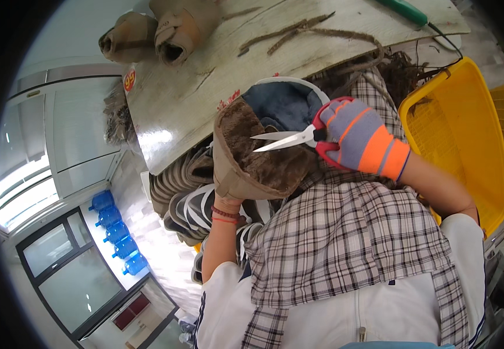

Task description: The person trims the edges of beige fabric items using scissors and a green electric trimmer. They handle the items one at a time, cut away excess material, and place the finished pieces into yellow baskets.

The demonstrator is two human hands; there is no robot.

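Observation:
My left hand is at the underside of a tan boot, holding it; most of its fingers are hidden behind the boot. Brown fur lining fills the wide boot opening, which faces up toward me. My right hand, in a grey and orange striped glove, is closed around the red handles of a pair of scissors. The blades stand slightly apart and point left over the fur. Just beyond, a piece with dark blue-grey lining and a white rim adjoins the boot; I cannot tell whether the two are joined.
Two tan boots and brown strips lie on the worn table. A green corded tool sits at the far right. Yellow baskets stand right. Stacked boot pieces are below the table, left; blue water bottles line the wall.

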